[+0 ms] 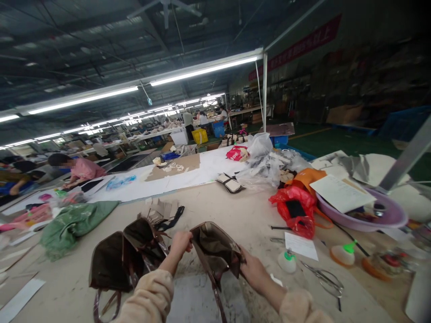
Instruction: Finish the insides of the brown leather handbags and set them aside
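A dark brown handbag (215,244) with its mouth open stands on the table before me. My left hand (182,244) is closed on the upper left edge of this bag. On its right side my right hand (251,267) grips the rim, with the fingertips partly hidden behind the bag wall. One strap hangs down the bag's near side. Left of my left hand stand two more brown handbags (111,260), close together, also open at the top.
Behind the bags lies a bundle of beige pieces (160,211). To the right are scissors (325,278), green-capped bottles (287,261), a red plastic bag (296,211) and a purple basin (363,217). A green cloth bag (72,229) lies left. A co-worker (82,170) bends over the far-left table.
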`<action>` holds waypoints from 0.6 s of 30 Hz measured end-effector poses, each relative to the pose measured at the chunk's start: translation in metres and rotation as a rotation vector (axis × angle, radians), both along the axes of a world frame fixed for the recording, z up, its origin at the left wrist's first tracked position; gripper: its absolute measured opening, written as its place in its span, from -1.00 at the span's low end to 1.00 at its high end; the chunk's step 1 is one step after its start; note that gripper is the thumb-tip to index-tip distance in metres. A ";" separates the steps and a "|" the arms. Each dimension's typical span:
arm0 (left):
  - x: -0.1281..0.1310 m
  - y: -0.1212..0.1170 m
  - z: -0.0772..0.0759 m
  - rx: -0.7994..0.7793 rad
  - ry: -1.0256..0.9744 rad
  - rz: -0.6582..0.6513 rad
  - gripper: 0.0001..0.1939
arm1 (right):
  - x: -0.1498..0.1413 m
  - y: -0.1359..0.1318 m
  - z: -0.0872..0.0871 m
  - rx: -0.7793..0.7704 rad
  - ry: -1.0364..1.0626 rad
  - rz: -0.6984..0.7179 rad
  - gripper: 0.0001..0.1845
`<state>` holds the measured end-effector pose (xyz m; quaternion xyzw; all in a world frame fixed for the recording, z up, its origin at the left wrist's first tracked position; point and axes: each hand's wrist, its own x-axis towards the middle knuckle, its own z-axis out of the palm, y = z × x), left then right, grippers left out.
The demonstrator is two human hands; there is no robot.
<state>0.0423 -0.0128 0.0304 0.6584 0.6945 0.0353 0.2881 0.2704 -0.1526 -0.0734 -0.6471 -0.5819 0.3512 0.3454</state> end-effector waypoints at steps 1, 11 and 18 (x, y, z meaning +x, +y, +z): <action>-0.007 -0.010 0.000 -0.011 -0.028 0.026 -0.70 | 0.014 0.007 0.007 0.018 0.011 0.009 -0.34; -0.052 -0.132 -0.038 -0.314 -0.239 0.234 -0.63 | 0.032 0.034 0.020 -0.112 0.174 0.311 -0.53; -0.039 -0.143 0.020 0.310 0.273 -0.286 -0.82 | 0.018 0.024 -0.001 0.013 0.035 0.357 -0.56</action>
